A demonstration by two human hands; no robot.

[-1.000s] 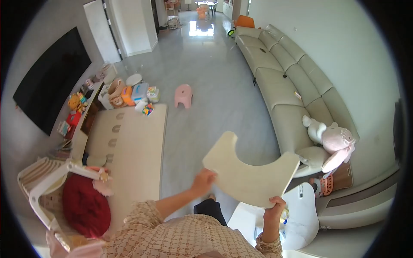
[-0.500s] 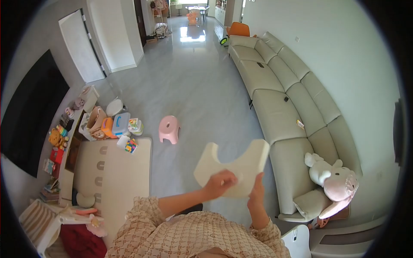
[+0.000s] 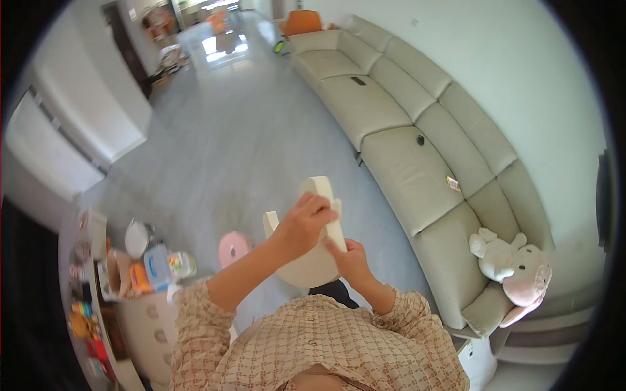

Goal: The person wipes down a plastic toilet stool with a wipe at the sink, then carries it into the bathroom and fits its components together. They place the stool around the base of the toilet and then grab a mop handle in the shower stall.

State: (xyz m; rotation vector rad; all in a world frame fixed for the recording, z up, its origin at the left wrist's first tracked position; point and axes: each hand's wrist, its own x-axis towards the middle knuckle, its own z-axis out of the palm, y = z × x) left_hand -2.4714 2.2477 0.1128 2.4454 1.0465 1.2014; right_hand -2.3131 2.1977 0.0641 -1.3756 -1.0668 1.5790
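In front of my body I hold up a cream-coloured board (image 3: 306,270) with a wide curved notch cut into one side. It is tilted, so its thick edge faces me. My right hand (image 3: 353,262) grips its lower right edge, thumb against the rim. Across the upper part of that edge, my left hand (image 3: 301,225) presses with closed fingers. A small whitish bit shows at the left fingertips; I cannot tell what it is. Beyond my left forearm, partly hidden, is a pink stool (image 3: 235,247) on the floor.
A long beige sofa (image 3: 391,156) runs along the right wall, with a plush toy (image 3: 521,268) at its near end. Toy bins (image 3: 156,264) and a low cabinet (image 3: 98,280) stand on the left beside a play mat (image 3: 153,332). Grey floor (image 3: 228,137) stretches ahead.
The board has turned from facing me broadly to edge-on and moved left. My left hand has shifted from its flat face to its upper edge. The camera view has swung.
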